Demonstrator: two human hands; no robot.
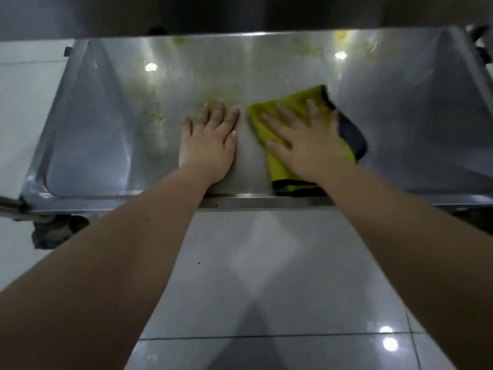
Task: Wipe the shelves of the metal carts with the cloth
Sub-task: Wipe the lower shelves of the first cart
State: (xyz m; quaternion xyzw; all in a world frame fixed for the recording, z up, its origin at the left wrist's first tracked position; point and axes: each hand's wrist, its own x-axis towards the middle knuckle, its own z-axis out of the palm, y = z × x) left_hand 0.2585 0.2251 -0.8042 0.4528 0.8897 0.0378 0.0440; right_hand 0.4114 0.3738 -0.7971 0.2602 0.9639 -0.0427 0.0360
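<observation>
the right hand point(306, 145) is pressing flat on the cloth point(269, 132), yellowish smears point(157, 113) lying leftward past the flat, empty left hand point(208, 145) on the shelf point(400, 116).

Place: likely commercial kitchen | cues: yellow-smeared stainless cart shelf point(400, 102); glossy tiled floor point(266, 263)

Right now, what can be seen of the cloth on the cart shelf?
The cloth is yellow-green, soft-looking fabric with a dark edging and a dark grey side showing at its right. It lies flat on the steel cart shelf, near the front lip, right of the middle. The right hand presses on it with fingers spread and straight, covering its centre. The left hand rests on bare metal beside it, narrowly apart.
</observation>
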